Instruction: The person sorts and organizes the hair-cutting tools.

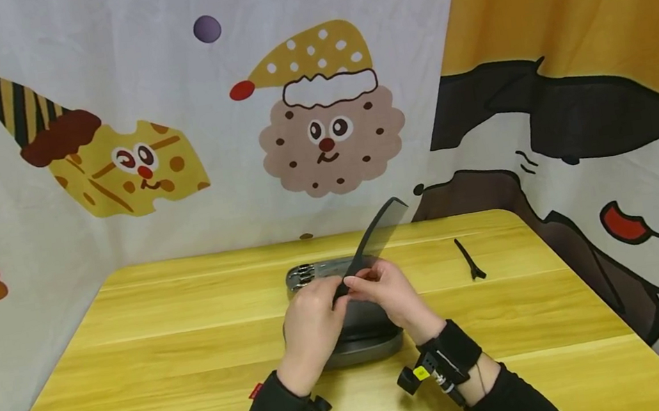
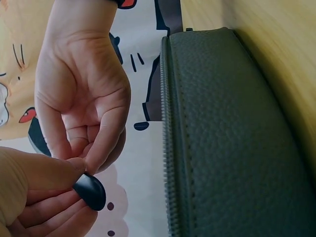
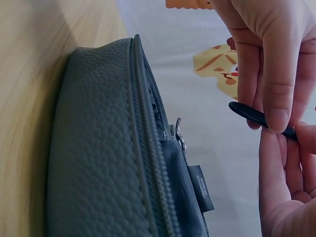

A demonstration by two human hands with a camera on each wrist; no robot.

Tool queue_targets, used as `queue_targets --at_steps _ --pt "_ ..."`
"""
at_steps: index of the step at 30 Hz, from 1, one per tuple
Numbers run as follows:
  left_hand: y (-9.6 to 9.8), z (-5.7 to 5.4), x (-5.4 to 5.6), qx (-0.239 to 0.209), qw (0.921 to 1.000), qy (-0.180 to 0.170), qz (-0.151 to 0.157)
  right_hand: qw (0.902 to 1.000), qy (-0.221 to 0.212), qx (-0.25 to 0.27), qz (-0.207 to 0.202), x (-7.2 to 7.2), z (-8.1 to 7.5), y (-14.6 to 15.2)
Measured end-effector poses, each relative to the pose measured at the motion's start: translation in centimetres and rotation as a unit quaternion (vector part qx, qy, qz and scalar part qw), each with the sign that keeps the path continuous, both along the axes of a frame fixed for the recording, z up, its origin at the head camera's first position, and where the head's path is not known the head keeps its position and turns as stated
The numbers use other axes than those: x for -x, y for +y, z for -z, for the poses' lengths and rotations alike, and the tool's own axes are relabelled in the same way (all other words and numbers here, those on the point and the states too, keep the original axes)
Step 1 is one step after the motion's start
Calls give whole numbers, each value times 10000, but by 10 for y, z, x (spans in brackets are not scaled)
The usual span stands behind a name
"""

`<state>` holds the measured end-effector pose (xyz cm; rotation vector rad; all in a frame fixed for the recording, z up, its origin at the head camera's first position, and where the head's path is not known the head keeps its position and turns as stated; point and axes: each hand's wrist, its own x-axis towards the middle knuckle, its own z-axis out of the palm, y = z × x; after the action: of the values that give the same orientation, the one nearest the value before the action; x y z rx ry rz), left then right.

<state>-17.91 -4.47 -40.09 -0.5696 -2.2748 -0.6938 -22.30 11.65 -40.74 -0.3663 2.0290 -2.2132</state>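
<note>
On my feed, left hand (image 1: 313, 312) and right hand (image 1: 391, 293) both pinch the black comb (image 1: 370, 237) over the unzipped case (image 1: 365, 351). I'd call it two-handed comb handling; next move probably needs one hand holding firm while the other releases.

makeshift tabletop recording nook, wood-grain table (image 1: 157, 370), cartoon-print cloth backdrop (image 1: 145, 63), wider room unclear

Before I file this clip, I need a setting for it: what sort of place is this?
Probably an indoor tabletop recording corner: a wood-grain table stands before a cartoon-printed cloth backdrop, and small camera-like devices are strapped to the person's wrists.
</note>
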Motion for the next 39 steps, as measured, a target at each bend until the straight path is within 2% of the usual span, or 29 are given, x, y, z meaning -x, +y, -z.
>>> queue_targets --at_steps 7,15,39 --pt "0 1 0 51 9998 96 -176 9999 -106 -27 40 -2 2 -4" --pt "0 1 2 10 9992 214 -343 10000 -41 -36 3 -5 -1 -9" --pt "-1 3 3 -13 9993 166 -345 9999 -111 48 -69 -6 3 -10"
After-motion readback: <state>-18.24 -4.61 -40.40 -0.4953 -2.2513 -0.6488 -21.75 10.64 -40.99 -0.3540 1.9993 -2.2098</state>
